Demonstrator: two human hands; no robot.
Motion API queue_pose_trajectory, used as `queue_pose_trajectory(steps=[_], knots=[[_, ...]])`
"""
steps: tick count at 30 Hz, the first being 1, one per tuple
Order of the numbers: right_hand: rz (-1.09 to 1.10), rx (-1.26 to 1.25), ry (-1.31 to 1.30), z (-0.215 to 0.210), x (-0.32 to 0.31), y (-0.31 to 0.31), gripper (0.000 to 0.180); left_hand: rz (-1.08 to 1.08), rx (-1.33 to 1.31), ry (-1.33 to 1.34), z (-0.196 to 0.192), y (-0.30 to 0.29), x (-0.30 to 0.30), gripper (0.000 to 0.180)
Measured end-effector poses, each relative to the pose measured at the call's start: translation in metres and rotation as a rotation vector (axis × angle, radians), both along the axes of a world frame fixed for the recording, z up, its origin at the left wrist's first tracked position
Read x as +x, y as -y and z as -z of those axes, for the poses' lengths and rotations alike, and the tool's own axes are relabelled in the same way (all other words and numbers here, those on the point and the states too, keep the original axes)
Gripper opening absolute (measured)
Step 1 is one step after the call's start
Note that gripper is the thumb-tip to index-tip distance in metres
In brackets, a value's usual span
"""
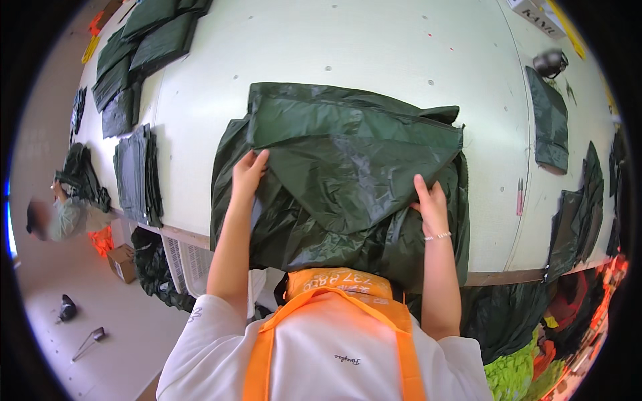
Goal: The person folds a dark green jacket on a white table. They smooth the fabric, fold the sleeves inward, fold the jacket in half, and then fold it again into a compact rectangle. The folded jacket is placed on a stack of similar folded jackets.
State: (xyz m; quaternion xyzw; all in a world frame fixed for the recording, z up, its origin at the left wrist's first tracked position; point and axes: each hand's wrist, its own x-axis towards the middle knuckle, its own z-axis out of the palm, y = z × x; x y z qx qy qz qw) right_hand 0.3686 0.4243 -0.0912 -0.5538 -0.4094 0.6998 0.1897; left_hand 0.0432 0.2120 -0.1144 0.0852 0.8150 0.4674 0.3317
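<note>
A large piece of shiny dark green fabric (348, 174), looking like a coated garment, lies in front of me. Its upper part is folded into a broad band, with a loose flap hanging below in a rough point. At the flap's left side, my left hand (248, 175) pinches the fabric between thumb and fingers. My right hand (431, 206) grips the right side, thumb up against the flap and fingers curled at the edge. Creases run between the two hands. The lower part drapes over the table's near edge toward my orange apron (341, 284).
Folded dark green pieces (160, 43) and another stack (137, 175) lie left on the white table (374, 40). To the right are a folded piece (550, 120), a dark round object (550, 63) and a pink-handled tool (519, 197). Another person (63, 217) works at far left.
</note>
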Motion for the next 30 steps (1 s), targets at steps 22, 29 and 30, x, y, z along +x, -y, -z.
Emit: queue_pose_trajectory(steps=[22,29,30], knots=[[-1.108,1.174,0.278,-0.019,-0.036,0.073,0.061,0.914,0.094,-0.803,0.013,-0.073,0.103,0.039],[-1.218,1.284,0.333,0.009,-0.027,0.073,0.05,1.007,0.093,-0.597,0.011,-0.064,0.103,0.033],[-1.083,1.248,0.231,0.015,-0.032,0.066,0.03,1.02,0.061,-0.466,0.014,-0.065,0.1,0.035]])
